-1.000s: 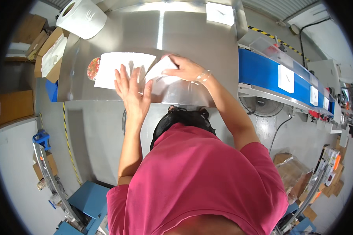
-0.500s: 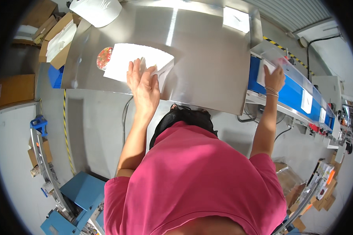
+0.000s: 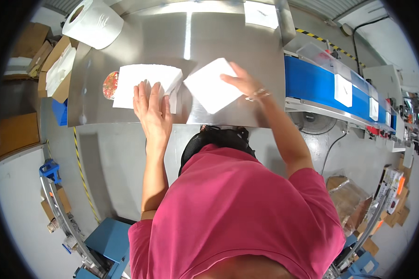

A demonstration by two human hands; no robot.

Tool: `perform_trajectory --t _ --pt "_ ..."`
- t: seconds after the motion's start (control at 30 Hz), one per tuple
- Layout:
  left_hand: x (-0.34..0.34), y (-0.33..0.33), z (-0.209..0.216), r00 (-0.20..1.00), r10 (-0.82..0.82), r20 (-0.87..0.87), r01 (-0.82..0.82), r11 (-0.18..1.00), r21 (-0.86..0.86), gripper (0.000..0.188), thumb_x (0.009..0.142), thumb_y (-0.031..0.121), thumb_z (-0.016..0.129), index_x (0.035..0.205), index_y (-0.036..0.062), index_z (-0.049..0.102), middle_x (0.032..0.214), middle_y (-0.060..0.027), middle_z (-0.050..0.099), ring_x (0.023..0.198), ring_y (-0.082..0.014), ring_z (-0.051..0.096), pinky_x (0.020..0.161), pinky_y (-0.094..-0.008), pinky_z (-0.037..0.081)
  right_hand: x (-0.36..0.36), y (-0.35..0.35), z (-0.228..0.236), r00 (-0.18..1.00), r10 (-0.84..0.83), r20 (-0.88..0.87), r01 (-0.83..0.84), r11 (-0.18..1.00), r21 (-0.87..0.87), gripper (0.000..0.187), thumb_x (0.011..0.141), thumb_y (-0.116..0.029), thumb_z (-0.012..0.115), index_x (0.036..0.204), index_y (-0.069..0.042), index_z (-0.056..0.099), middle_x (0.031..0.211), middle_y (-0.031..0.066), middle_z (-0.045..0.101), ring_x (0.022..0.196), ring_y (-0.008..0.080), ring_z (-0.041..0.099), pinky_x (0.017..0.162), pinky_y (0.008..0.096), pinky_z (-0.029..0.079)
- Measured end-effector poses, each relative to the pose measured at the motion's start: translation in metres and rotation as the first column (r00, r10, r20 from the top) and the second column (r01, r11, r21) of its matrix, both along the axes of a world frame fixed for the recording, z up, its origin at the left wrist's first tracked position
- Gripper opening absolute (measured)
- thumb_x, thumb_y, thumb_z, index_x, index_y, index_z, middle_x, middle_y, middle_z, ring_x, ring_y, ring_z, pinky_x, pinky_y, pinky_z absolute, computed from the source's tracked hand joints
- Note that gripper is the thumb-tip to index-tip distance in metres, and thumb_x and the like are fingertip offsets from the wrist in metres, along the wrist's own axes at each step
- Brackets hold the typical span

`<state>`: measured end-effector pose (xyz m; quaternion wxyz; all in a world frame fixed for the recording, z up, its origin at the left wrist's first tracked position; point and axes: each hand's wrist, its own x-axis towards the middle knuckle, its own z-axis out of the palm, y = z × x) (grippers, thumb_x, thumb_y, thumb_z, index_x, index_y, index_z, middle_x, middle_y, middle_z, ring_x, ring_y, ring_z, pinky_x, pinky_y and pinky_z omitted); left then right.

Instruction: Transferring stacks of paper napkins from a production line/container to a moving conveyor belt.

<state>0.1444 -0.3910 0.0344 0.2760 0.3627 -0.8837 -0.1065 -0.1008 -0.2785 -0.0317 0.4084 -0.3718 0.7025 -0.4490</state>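
Right hand (image 3: 247,83) in a pinch on a white sheet (image 3: 212,88), left hand (image 3: 152,110) outstretched on a white stack (image 3: 144,73).

The site is a production workshop, indicated by the metal bench (image 3: 237,44), blue conveyor belt (image 3: 308,83) beside its right edge, and open cardboard box (image 3: 62,91) at its left.

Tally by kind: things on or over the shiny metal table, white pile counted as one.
White cylindrical roll: 1
Pile of flat white sheets: 1
Separate flat white sheets: 2, one in the right hand
Round red-patterned disc: 1
Total: 5
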Motion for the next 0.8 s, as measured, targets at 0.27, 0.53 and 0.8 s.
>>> perform_trajectory --t 0.27,0.53,0.8 --pt "-0.003 0.000 0.001 0.999 -0.022 -0.040 0.021 0.999 -0.039 0.032 0.082 0.000 0.060 0.113 0.0075 0.063 0.132 -0.0185 0.046 0.128 -0.0381 0.037 0.102 -0.0447 0.036 -0.203 0.187 -0.093 0.414 -0.081 -0.907 0.497 0.854 0.151 0.054 0.085 -0.038 0.058 0.129 -0.007 0.047 0.121 0.0224 0.054 0.108 0.0406 0.054 0.089 0.0456 0.045" --pt "0.000 0.001 -0.003 0.996 -0.028 -0.090 0.032 0.998 0.045 0.021 0.078 0.001 0.061 0.097 0.0090 0.066 0.139 -0.0181 0.038 0.135 -0.0386 0.025 0.109 -0.0549 0.012 -0.052 0.043 0.022 0.734 -0.149 -0.662 0.005 0.977 -0.214 0.054 0.073 -0.028 0.077 0.117 -0.007 0.055 0.116 0.0093 0.058 0.098 0.0251 0.058 0.083 0.0350 0.049" --pt "-0.002 -0.003 0.007 0.999 -0.014 -0.047 0.015 1.000 0.008 0.044 0.082 0.011 0.065 0.125 0.0122 0.055 0.142 -0.0213 0.034 0.136 -0.0387 0.023 0.109 -0.0502 0.019 0.038 -0.054 0.027 0.952 0.273 -0.141 -0.292 0.946 -0.139 0.045 0.084 -0.029 0.067 0.118 -0.004 0.054 0.121 0.0089 0.053 0.108 0.0199 0.052 0.091 0.0297 0.042"
